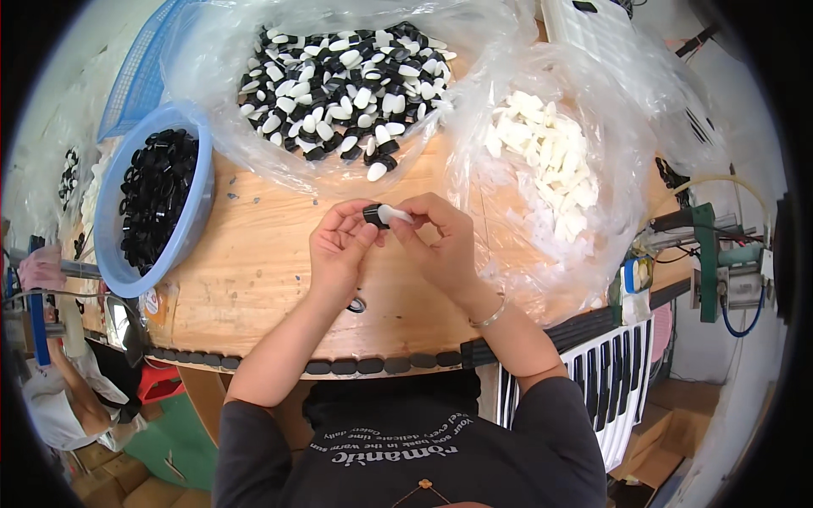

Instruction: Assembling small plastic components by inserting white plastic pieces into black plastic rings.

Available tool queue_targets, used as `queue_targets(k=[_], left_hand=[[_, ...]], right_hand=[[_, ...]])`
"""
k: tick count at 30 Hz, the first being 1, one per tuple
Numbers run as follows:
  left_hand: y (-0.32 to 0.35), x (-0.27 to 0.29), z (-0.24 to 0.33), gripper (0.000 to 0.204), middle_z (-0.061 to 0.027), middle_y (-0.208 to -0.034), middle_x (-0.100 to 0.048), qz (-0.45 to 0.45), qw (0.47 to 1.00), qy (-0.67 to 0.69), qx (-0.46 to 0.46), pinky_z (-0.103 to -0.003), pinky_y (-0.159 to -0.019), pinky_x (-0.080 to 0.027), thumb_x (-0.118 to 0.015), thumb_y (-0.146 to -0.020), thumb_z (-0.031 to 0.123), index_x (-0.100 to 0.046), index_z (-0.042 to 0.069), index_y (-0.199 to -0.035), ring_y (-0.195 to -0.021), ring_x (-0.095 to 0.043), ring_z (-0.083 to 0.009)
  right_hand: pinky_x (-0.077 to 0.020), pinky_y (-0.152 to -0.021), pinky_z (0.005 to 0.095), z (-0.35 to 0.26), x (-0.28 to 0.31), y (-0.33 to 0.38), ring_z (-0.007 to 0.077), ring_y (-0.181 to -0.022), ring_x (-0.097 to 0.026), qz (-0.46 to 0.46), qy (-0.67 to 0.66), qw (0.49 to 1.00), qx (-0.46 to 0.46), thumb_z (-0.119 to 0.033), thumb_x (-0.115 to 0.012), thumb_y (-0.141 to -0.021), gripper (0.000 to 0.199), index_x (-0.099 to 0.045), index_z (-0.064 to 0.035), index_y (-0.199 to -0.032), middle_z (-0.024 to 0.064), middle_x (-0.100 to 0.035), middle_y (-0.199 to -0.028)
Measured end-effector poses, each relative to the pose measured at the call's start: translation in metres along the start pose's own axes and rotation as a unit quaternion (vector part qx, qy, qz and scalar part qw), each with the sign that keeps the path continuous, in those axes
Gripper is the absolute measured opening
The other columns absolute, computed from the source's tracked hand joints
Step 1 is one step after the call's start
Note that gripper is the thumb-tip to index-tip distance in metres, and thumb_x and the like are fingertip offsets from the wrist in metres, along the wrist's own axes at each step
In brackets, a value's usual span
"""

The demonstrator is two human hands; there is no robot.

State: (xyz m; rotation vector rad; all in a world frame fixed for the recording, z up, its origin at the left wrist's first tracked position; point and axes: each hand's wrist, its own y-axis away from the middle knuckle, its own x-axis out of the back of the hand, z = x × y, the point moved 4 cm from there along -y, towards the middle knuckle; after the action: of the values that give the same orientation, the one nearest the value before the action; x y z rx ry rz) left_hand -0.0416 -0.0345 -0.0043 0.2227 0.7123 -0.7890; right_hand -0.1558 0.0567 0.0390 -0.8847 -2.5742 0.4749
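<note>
My left hand (339,250) pinches a small black ring cap (371,215) over the wooden table (254,271). My right hand (440,241) holds a small white plastic piece (396,215) whose end meets the black cap. Both hands are close together at the middle of the table. Just beyond them lies a clear plastic bag holding a heap of joined black-and-white pieces (343,85). To the right, another clear bag holds loose white pieces (546,161).
A blue bowl (110,212) full of black ring caps (157,195) stands at the left. A blue mesh basket (140,72) lies behind it. A white slotted tray (614,372) leans at the lower right, and machine parts with hoses (720,262) stand at the far right.
</note>
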Motion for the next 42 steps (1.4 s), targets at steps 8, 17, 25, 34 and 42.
queue_targets(k=[8,17,25,34,42], left_hand=[[0.001,-0.001,0.007,0.029,-0.0095,-0.100,-0.064,-0.006,0.998,-0.050,-0.030,-0.023,-0.074,-0.049,-0.057,-0.086,-0.008,-0.054,-0.004,-0.114,-0.082,-0.060,-0.0116],[0.010,-0.012,0.025,0.031,-0.0086,-0.098,-0.062,-0.010,0.910,-0.363,-0.201,-0.024,-0.077,-0.051,-0.061,-0.080,-0.014,-0.056,-0.003,-0.108,-0.086,-0.061,-0.0122],[0.009,-0.012,0.028,0.017,-0.0084,-0.103,-0.058,-0.033,0.947,-0.284,-0.148,-0.024,-0.083,-0.046,-0.052,-0.087,-0.012,-0.054,-0.001,-0.100,-0.091,-0.056,-0.0120],[0.001,0.003,0.012,0.005,-0.0039,-0.093,-0.051,-0.005,0.971,-0.228,-0.071,-0.023,-0.072,-0.041,-0.048,-0.094,0.000,-0.046,0.004,-0.097,-0.076,-0.045,-0.0089],[0.002,-0.006,0.014,0.010,-0.0057,-0.097,-0.058,-0.080,0.961,-0.258,-0.065,-0.022,-0.074,-0.043,-0.049,-0.095,0.003,-0.054,-0.001,-0.103,-0.082,-0.053,-0.0093]], right_hand=[[-0.0446,-0.069,0.0230,-0.013,-0.001,-0.002,0.0109,-0.074,-0.055,-0.004,0.029,0.998,0.054,0.005,-0.065,-0.080,0.015,-0.064,-0.0008,-0.094,0.0058,-0.062,-0.082],[-0.0480,-0.076,0.0259,0.015,-0.017,0.007,0.0133,-0.093,-0.056,-0.126,-0.260,0.946,-0.145,0.004,-0.061,-0.084,0.020,-0.063,0.0006,-0.104,0.0059,-0.052,-0.113],[-0.0498,-0.087,0.0284,0.014,-0.022,0.007,0.0157,-0.098,-0.058,-0.092,-0.300,0.943,-0.111,0.007,-0.059,-0.085,0.025,-0.059,0.0021,-0.110,0.0069,-0.052,-0.113],[-0.0522,-0.076,0.0269,-0.003,-0.008,0.010,0.0151,-0.086,-0.062,0.011,-0.089,0.995,0.040,0.010,-0.070,-0.076,0.034,-0.052,-0.0014,-0.102,0.0103,-0.063,-0.100],[-0.0508,-0.058,0.0273,-0.024,0.002,0.006,0.0204,-0.065,-0.063,0.009,0.163,0.967,0.196,-0.002,-0.079,-0.070,0.035,-0.055,-0.0033,-0.096,0.0092,-0.065,-0.081]])
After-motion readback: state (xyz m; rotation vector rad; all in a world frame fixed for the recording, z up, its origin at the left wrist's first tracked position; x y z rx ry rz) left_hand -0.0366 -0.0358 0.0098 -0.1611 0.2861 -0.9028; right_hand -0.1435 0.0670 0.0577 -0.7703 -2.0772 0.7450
